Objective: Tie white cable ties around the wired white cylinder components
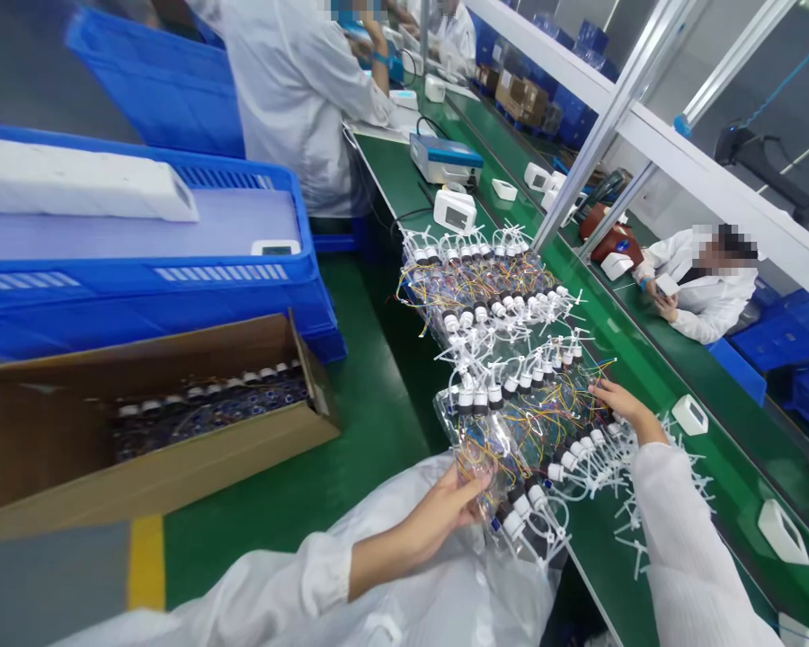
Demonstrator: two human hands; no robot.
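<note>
A clear plastic tray of wired parts lies tilted in front of me, its near end jutting past the bench edge. My left hand is closed on its near left end, thumb on top. At the far right end, my right hand pinches the same tray beside the yellow and red wires. Rows of white-and-black cylindrical parts with looped white tubes line both long sides. Just beyond sits a second load of similar wired parts.
A cardboard box holding similar parts stands at left, below a blue crate. A green conveyor carries white device housings. A blue-and-white instrument stands farther up the bench. Co-workers in white coats sit nearby; a metal post rises beside the belt.
</note>
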